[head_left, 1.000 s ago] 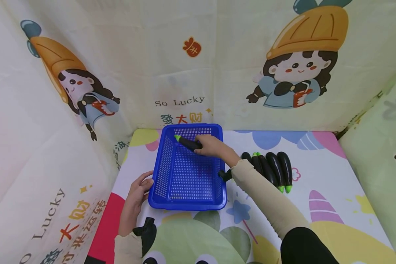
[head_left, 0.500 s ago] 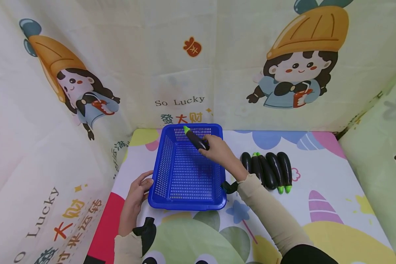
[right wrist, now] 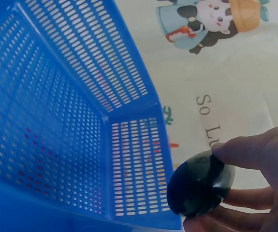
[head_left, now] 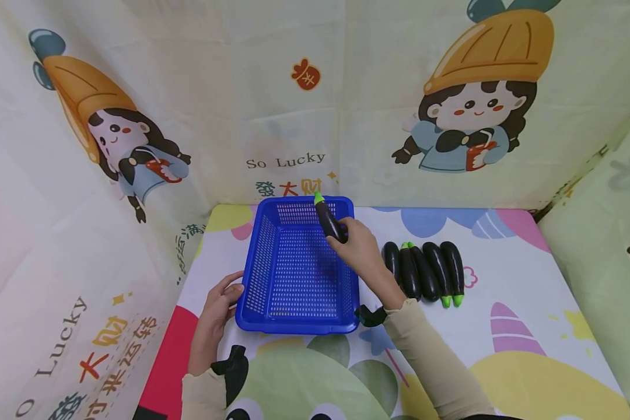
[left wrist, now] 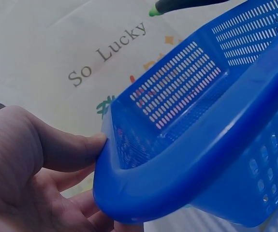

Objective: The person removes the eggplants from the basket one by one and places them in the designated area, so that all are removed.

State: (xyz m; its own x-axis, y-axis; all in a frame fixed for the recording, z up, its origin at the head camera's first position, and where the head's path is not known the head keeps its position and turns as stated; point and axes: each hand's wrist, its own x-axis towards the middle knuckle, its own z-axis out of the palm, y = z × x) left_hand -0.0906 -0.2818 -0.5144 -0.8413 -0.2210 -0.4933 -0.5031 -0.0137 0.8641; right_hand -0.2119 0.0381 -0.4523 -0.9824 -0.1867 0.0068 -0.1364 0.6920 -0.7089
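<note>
A dark purple eggplant (head_left: 328, 220) with a green stem end is gripped at its rounded end by my right hand (head_left: 358, 248), over the back right part of the blue basket (head_left: 297, 324). Its green tip points to the back wall. In the right wrist view the eggplant (right wrist: 200, 186) shows end-on between thumb and fingers. My left hand (head_left: 219, 309) holds the basket's left side; the left wrist view has the thumb (left wrist: 83, 150) on the rim and fingers curled beneath it. No eggplant lies on the basket's perforated floor.
Several more eggplants (head_left: 426, 273) lie side by side in a row on the patterned tablecloth (head_left: 530, 280), right of the basket. A printed curtain (head_left: 370, 116) rises behind the table, close to the basket's back edge, with more curtain at both sides.
My right hand has drawn the eggplant rightward across the basket and turned it, so its green tip now points more to the back. The left hand and basket stay in place.
</note>
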